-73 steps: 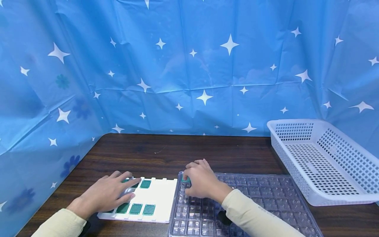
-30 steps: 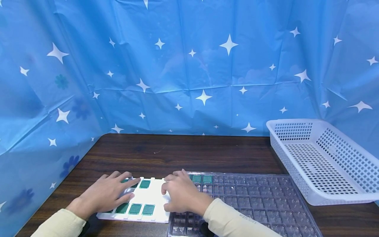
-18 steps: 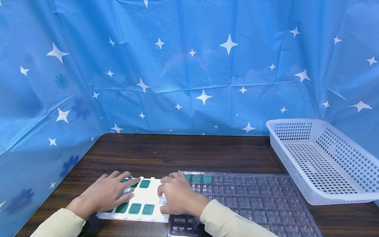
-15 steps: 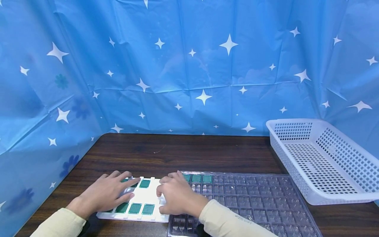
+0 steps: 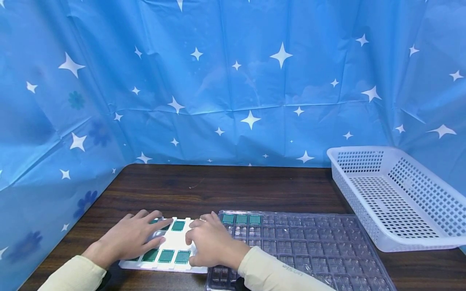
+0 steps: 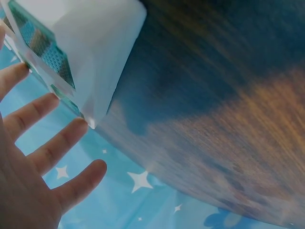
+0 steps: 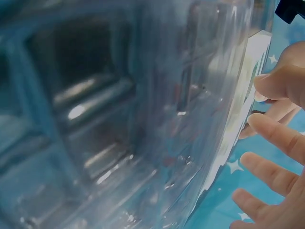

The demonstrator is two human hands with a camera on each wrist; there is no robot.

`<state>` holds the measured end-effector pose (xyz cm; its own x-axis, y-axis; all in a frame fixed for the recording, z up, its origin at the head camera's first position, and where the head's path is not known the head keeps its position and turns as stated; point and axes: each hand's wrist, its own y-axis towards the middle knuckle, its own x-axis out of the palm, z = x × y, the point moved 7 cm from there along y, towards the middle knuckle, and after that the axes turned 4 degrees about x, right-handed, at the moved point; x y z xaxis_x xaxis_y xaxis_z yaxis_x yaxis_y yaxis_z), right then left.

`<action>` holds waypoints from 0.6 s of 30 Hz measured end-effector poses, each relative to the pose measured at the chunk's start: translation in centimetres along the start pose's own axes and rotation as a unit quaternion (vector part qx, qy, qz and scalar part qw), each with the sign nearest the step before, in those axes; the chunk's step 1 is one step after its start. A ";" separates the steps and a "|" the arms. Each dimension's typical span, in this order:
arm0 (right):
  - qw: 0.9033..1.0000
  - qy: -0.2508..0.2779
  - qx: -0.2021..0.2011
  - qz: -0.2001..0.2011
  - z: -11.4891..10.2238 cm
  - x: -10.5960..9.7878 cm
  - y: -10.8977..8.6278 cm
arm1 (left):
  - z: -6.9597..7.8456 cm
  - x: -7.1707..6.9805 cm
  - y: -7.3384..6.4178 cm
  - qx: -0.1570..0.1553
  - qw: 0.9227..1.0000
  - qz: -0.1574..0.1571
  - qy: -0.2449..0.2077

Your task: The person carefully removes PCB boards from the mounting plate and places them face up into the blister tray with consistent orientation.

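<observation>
The left hand [image 5: 127, 238] lies palm down over the left end of a white tray [image 5: 176, 240], its fingers fanned out; the index finger and thumb reach across the tray's surface, and in the left wrist view several fingertips meet its edge. That grip is slack, with the fingers parted and holding nothing.

The right hand [image 5: 214, 243] arches over the tray's right end, wrist angled in from the right, fingers bent downward. Thumb and index finger stand apart, so this grip is loose too, with the thumb just beside the nearest green circuit board [image 5: 183, 257]. Cream sleeves [image 5: 280, 271] cover both forearms.

The white tray carries green circuit boards in two rows. In the near row, three show well and a fourth peeks out by the left hand; in the far row, one board [image 5: 178, 226] shows whole, while those further left are partly covered by the left fingers.

Just to the right, a clear plastic tray [image 5: 309, 243] spreads its grid of pockets, and three boards [image 5: 242, 219] sit side by side in the far row, at the left corner. A white perforated basket [image 5: 422, 243] stands at the right of the dark wood-grained counter [image 5: 255, 190].
</observation>
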<state>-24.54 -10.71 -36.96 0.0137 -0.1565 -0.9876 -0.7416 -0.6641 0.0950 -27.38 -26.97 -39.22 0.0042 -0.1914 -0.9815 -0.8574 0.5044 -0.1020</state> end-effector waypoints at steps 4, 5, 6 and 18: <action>1.000 0.004 0.001 -0.009 -0.3 0.1 0.0 | 0.0 -0.1 0.0 0.002 1.000 0.003 -0.003; 1.000 0.002 0.001 -0.009 -0.3 0.2 0.0 | 0.1 -0.1 -0.1 0.003 1.000 0.004 -0.004; 1.000 -0.001 0.002 -0.009 -0.4 0.2 0.0 | 0.1 -0.1 -0.1 0.003 1.000 0.005 -0.004; 1.000 -0.010 0.004 -0.012 -0.9 0.4 0.3 | 0.1 -0.3 -0.2 0.003 1.000 0.015 -0.002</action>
<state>-24.12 -11.64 -37.22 0.0173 -0.1257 -0.9919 -0.7470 -0.6610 0.0707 -27.17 -26.88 -38.97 -0.0189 -0.1725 -0.9848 -0.8546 0.5141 -0.0736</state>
